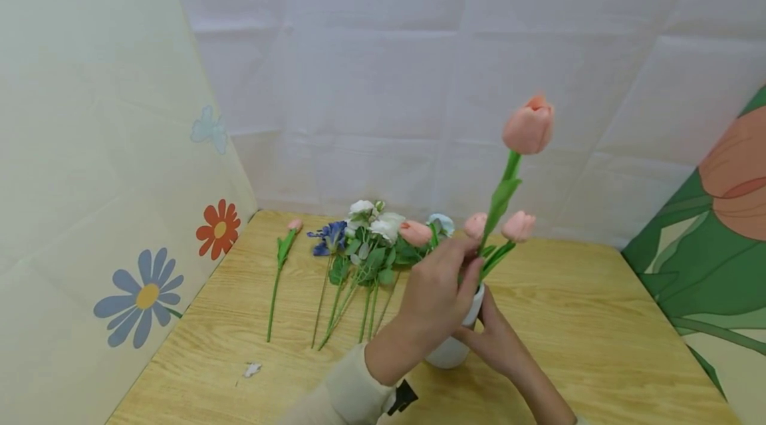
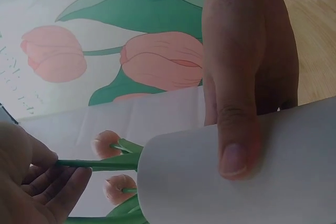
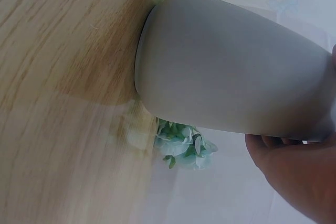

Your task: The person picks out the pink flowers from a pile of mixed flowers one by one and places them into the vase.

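My left hand (image 1: 432,295) pinches the green stem of a tall pink tulip (image 1: 529,127) above the mouth of a white vase (image 1: 449,353). In the left wrist view, the fingers (image 2: 44,182) hold that stem close to the rim. My right hand (image 1: 501,338) grips the vase's right side, its thumb (image 2: 234,158) lying along the wall. More pink tulips (image 1: 518,226) lean out of the vase, partly behind the left hand. The right wrist view shows the vase (image 3: 210,72) standing on the table.
Left of the vase on the wooden table (image 1: 574,345) lie a single pink tulip (image 1: 281,265), a blue flower (image 1: 329,237) and white flowers (image 1: 385,227) with long stems. A small white scrap (image 1: 253,369) is near the front left. Printed backdrops (image 1: 149,295) enclose the table.
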`<state>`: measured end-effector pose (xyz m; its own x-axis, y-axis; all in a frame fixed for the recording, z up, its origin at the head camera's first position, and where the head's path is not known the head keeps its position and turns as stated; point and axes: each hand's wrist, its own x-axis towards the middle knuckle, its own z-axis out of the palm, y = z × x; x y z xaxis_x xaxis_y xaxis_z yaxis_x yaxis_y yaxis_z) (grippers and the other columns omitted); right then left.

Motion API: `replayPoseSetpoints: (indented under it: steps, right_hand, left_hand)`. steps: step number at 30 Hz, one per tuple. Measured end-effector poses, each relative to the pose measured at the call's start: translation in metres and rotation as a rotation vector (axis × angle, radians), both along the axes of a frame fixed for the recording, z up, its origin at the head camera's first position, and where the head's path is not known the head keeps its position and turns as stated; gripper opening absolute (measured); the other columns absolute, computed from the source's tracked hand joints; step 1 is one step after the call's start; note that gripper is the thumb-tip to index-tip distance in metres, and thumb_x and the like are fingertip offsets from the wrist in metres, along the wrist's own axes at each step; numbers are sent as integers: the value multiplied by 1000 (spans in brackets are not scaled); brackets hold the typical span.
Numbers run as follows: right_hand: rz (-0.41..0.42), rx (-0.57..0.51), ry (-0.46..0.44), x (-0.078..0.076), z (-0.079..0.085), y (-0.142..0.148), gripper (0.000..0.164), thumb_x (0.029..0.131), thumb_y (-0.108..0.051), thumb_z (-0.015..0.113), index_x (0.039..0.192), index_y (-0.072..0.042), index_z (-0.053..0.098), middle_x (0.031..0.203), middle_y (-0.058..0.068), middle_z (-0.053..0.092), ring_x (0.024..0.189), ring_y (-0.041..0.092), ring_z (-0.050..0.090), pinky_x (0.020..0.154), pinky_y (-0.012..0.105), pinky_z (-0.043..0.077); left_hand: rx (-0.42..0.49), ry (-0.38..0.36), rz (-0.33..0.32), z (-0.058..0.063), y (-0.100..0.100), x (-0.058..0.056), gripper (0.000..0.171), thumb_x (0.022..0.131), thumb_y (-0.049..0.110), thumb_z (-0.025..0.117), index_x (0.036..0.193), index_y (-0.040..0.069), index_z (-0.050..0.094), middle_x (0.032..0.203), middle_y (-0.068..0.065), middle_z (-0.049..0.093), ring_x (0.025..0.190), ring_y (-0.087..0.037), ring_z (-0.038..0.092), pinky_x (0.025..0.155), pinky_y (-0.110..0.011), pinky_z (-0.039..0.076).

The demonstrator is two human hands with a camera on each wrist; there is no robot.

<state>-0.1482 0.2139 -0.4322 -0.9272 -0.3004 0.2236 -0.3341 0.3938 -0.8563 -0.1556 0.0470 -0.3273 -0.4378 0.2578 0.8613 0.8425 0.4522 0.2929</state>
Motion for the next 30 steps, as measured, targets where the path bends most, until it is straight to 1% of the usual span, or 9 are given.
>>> replayPoseSetpoints:
  steps: [8,11,13,17,19,21,24,27,30]
  right_hand:
    - [10,3,33,0,0,-1,103,95,-17,72,163,-23,-5,165,25,15,145,46,27,101,16,41]
    - [23,-3,54,-1,-1,-1,102,95,-16,72,163,-25,-4,165,24,16,145,42,28,101,14,39]
    - [30,-9,69,-2,-1,-1,102,96,-15,71,163,-27,-4,165,23,16,146,31,28,101,13,38]
    - [44,-26,121,-3,-4,0,100,95,-10,71,163,-25,-1,164,25,19,142,-1,29,102,10,36]
    - [48,-30,140,-3,-4,0,99,94,-7,70,163,-24,1,163,27,21,138,-11,27,102,9,35]
    - [46,-28,141,-3,-4,0,99,94,-7,71,163,-23,1,163,27,21,141,-5,28,103,9,34]
    - [33,-19,101,-2,-2,-1,99,95,-11,71,163,-24,1,163,25,21,147,17,29,103,9,33]
    - [23,-15,51,-2,0,-1,98,96,-14,71,163,-23,0,164,24,20,146,40,28,102,11,34]
    - [7,-5,16,-1,1,-1,97,95,-16,71,163,-20,1,164,23,21,146,44,29,103,16,37]
  left_hand:
    - [-38,-5,16,-5,0,0,16,97,5,65,113,0,65,94,-5,69,76,-11,65,69,-10,51]
    - [-55,-1,26,-6,-1,0,17,97,5,66,114,0,65,96,-6,70,77,-11,66,69,-12,52]
    - [-65,3,30,-8,-1,0,18,97,5,66,114,1,65,98,-6,70,79,-12,68,70,-13,53]
    - [-82,-5,33,-12,-1,1,18,97,6,66,114,2,66,99,-7,71,80,-14,70,70,-16,55]
    - [-90,-14,35,-14,-2,1,18,97,6,66,115,2,66,99,-7,72,80,-14,70,70,-17,56]
    - [-98,-21,41,-16,-2,2,19,97,7,66,116,2,66,99,-7,72,79,-14,70,69,-17,56]
    - [-101,-33,44,-18,-4,2,21,97,6,66,118,1,66,100,-7,71,79,-13,69,69,-16,55]
    - [-100,-45,43,-20,-5,1,22,96,5,66,118,0,65,100,-8,71,78,-12,69,69,-14,54]
    - [-100,-58,44,-22,-7,1,25,95,4,68,119,0,64,100,-8,71,78,-12,68,68,-14,53]
